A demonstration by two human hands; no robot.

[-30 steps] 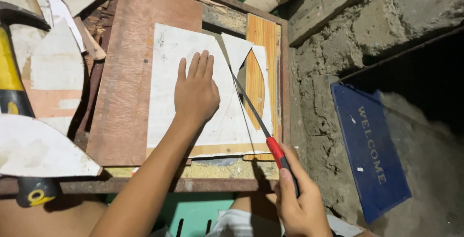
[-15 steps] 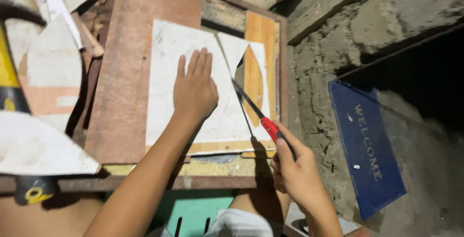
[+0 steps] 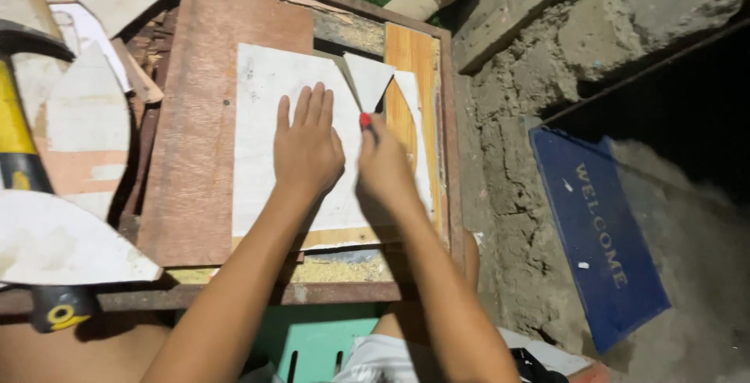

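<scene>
Left hand (image 3: 306, 149) flat on white sheet (image 3: 262, 102); right hand (image 3: 383, 166) grip closed round red-handled saw (image 3: 365, 121); blue mat (image 3: 598, 235) aside

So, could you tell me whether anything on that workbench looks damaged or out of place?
The white laminated board under the left hand is cut through: a triangular white piece stands skewed at its top right corner. The right hand holds a red-handled tool there. Sawdust lies along the bench's front edge.

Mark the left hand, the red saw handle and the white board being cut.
left hand (image 3: 306, 145), head view, back of the hand
red saw handle (image 3: 365, 121), head view, exposed tip
white board (image 3: 262, 78), head view, bare upper part
</scene>
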